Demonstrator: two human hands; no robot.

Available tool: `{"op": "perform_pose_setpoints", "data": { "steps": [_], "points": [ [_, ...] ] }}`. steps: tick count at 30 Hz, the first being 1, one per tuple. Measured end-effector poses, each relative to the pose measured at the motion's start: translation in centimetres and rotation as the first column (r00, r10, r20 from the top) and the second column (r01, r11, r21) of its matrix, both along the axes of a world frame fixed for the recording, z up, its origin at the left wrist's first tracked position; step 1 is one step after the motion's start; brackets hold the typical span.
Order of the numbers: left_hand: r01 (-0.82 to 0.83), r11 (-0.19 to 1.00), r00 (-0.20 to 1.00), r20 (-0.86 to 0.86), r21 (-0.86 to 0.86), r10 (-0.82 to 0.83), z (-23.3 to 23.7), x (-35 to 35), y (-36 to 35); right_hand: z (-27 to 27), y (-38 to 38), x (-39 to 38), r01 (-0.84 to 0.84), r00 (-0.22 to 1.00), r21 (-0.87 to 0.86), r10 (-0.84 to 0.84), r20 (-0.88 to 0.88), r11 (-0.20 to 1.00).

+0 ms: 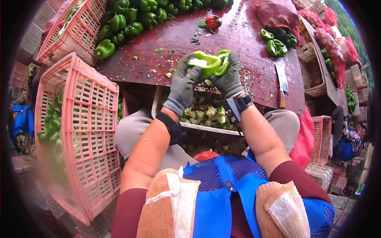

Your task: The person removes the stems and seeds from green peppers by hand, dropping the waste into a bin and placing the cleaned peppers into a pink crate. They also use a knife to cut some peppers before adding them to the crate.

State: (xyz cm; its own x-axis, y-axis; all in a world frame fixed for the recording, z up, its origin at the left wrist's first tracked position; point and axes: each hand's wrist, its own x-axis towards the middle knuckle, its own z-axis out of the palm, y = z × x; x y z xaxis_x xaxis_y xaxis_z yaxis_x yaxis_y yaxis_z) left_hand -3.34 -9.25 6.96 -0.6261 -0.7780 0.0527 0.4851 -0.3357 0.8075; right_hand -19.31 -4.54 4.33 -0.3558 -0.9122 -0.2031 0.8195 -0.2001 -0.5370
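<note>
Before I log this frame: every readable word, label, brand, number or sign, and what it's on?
None readable.
Knife blade: any marking too small to make out.
Right-wrist device: nothing legible.
Large pink crate: no lettering made out.
Background crates: too small and blurred to tell.

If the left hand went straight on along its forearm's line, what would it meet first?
Beyond the green pepper piece in the left hand, probably the red pepper on the table, with small scraps near that line; the hand's height is unclear.
</note>
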Motion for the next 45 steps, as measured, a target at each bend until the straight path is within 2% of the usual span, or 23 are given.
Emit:
{"op": "perform_pose_setpoints", "data": {
  "steps": [1,3,6,8,9,13,20,21,23,25,26,28,29,31,33,36,37,40,41,42,43,44,45],
  "points": [
    [-0.056,0.997,0.998,0.028,-0.059,0.057,0.1,0.2,-0.4,1.2,0.4,0.5,-0.031,0.992,0.036,0.026,0.124,0.999],
    [-0.078,0.967,0.978,0.168,-0.243,0.121,0.1,0.3,0.0,2.3,0.8,2.3,-0.061,0.997,-0.038,0.063,0.053,0.997],
    [0.12,0.647,0.804,0.456,-0.753,0.381,-0.6,1.1,0.5,2.4,1.2,2.5,-0.109,0.993,0.009,0.109,-0.041,0.994],
    [0.181,0.357,0.712,0.372,-0.916,0.595,-0.1,2.0,0.4,2.7,1.4,1.7,-0.12,0.98,0.073,0.129,-0.15,0.99],
    [0.226,0.198,0.666,0.3,-0.954,0.684,0.6,2.3,0.3,3.1,1.6,1.6,-0.165,0.984,0.072,0.169,-0.049,0.984],
    [0.29,0.037,0.724,0.244,-0.956,0.645,2.6,2.8,0.6,3.3,2.1,1.6,-0.322,0.941,0.053,0.314,0.125,0.945],
    [0.275,0.076,0.835,0.277,-0.958,0.475,1.7,2.8,0.6,5.2,3.5,2.5,-0.337,0.941,0.166,0.332,0.057,0.927],
    [0.251,0.079,0.844,0.258,-0.965,0.47,1.7,2.6,0.8,5.1,3.6,2.2,-0.422,0.904,0.12,0.406,0.137,0.899],
    [0.204,0.076,0.857,0.216,-0.976,0.468,1.9,2.4,0.7,5.1,4.5,2.9,-0.319,0.947,0.132,0.322,-0.002,0.939],
    [0.232,0.035,0.869,0.223,-0.972,0.441,1.9,2.4,0.5,4.2,4.2,2.6,-0.365,0.912,0.037,0.35,0.214,0.93],
    [0.245,0.017,0.875,0.229,-0.969,0.427,1.9,2.4,0.6,3.9,4.4,2.7,-0.332,0.935,0.065,0.319,0.156,0.941],
    [0.21,0.072,0.867,0.219,-0.975,0.448,2.4,2.4,1.0,4.1,4.5,3.7,-0.262,0.965,0.114,0.259,0.035,0.958],
    [0.194,0.098,0.863,0.217,-0.976,0.456,2.6,2.4,1.2,3.6,4.1,3.7,-0.276,0.933,-0.006,0.27,0.239,0.961],
    [0.053,0.326,0.859,0.21,-0.944,0.467,2.2,1.5,1.5,4.6,4.6,5.4,-0.215,0.97,0.079,0.203,0.132,0.973],
    [-0.106,0.551,0.836,0.226,-0.827,0.5,1.2,0.9,0.9,3.9,4.3,6.9,-0.206,0.967,0.093,0.188,0.17,0.974],
    [-0.208,0.76,0.906,0.171,-0.615,0.386,0.9,1.2,0.6,2.7,3.6,6.5,-0.147,0.988,0.03,0.148,-0.039,0.989],
    [-0.242,0.913,0.944,0.137,-0.328,0.3,2.0,1.9,0.5,2.6,2.8,6.1,-0.122,0.986,0.013,0.123,-0.117,0.992],
    [-0.496,0.865,0.863,0.065,-0.077,0.501,1.2,4.0,-2.6,5.9,0.3,4.9,-0.067,0.983,-0.064,0.055,-0.172,0.996],
    [-0.509,0.857,0.849,0.118,-0.077,0.515,0.1,4.1,-2.7,8.0,-1.1,5.1,-0.103,0.978,-0.125,0.077,-0.192,0.987],
    [-0.459,0.883,0.887,0.111,0.099,0.449,0.7,3.9,-2.0,10.1,-3.0,5.9,-0.133,0.973,-0.19,0.092,-0.21,0.973],
    [-0.434,0.873,0.859,0.189,-0.223,0.476,-3.4,2.7,-2.1,11.4,-5.8,7.7,-0.125,0.91,-0.249,0.011,-0.414,0.96],
    [-0.168,0.853,0.78,0.463,-0.494,0.422,-0.9,3.2,-0.6,14.8,-6.9,10.2,-0.213,0.939,-0.343,0.094,-0.331,0.915],
    [0.009,0.773,0.755,0.511,-0.634,0.41,-0.1,3.0,0.1,18.3,-8.0,12.7,-0.292,0.947,-0.427,0.197,-0.254,0.856]
  ]
}}
